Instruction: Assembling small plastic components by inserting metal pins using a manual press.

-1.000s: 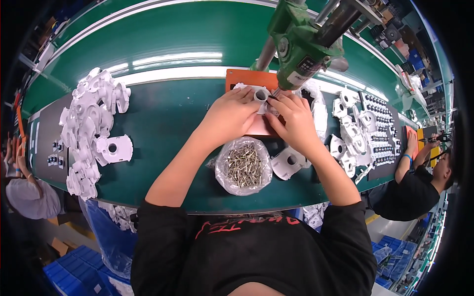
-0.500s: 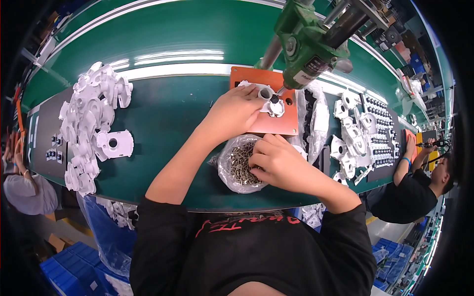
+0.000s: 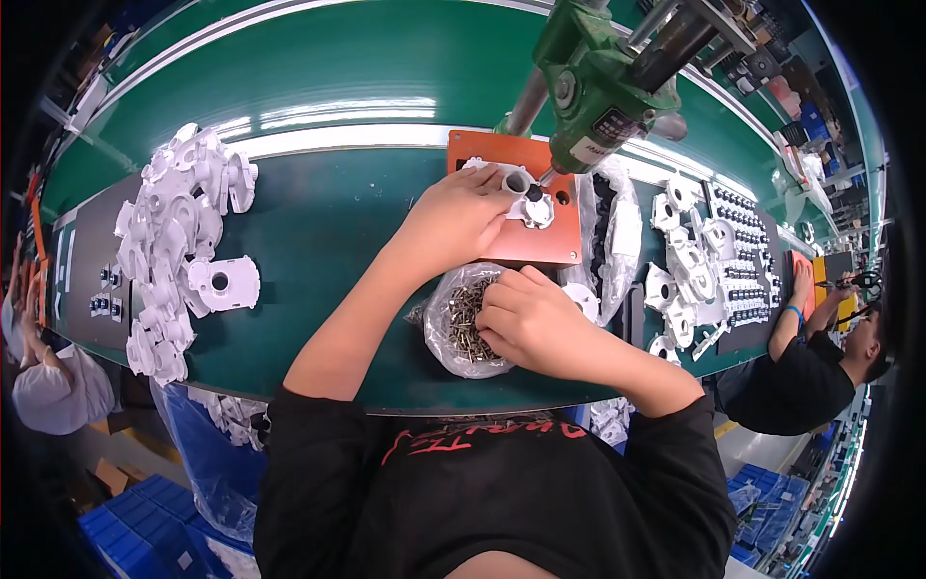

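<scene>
My left hand rests with bent fingers over a white plastic housing, holding it on an orange plate. The housing has a round tube and a black piece in it. Just above the black piece is the tip of a green machine head. My right hand has its fingers curled into a clear plastic bag of metal screws, in front of the plate. Its fingertips press among the screws and are partly hidden.
White plastic housings are heaped on the left of the green table. More white parts lie at the right, beside rows of small black parts. A co-worker sits at the far right. Blue crates stand below.
My right hand has shifted slightly left, with its fingers still among the screws. My left hand stays on the housing.
</scene>
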Demonstrator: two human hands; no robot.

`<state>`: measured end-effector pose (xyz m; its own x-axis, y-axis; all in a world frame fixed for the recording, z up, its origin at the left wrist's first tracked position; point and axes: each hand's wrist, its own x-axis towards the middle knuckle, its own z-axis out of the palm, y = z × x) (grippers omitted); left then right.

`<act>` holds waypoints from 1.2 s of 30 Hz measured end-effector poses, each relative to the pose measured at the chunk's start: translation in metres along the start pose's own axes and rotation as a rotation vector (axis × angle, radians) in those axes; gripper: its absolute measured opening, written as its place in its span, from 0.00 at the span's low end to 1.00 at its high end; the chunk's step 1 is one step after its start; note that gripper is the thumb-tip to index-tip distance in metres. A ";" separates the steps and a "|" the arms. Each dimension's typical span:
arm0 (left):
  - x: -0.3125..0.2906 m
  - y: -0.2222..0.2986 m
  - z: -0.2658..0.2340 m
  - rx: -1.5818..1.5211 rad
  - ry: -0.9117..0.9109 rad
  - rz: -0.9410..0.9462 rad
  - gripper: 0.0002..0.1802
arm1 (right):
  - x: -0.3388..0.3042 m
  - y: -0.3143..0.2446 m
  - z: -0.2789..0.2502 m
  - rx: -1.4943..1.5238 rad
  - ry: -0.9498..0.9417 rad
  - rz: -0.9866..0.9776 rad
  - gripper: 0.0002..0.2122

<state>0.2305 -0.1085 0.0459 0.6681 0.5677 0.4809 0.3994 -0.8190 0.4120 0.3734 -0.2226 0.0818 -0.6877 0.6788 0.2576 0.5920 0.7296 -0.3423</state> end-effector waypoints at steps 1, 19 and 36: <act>0.000 0.000 0.000 0.000 -0.001 0.001 0.11 | 0.000 0.000 0.000 0.000 0.001 0.001 0.05; 0.001 -0.001 -0.001 0.025 -0.034 0.000 0.10 | -0.017 0.097 -0.062 0.989 0.050 0.784 0.04; -0.001 -0.006 0.000 -0.019 -0.012 -0.004 0.10 | 0.017 0.127 -0.058 0.799 0.051 0.778 0.09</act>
<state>0.2276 -0.1044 0.0428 0.6741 0.5700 0.4698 0.3900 -0.8148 0.4290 0.4618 -0.1137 0.0950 -0.2184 0.9436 -0.2489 0.4010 -0.1457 -0.9044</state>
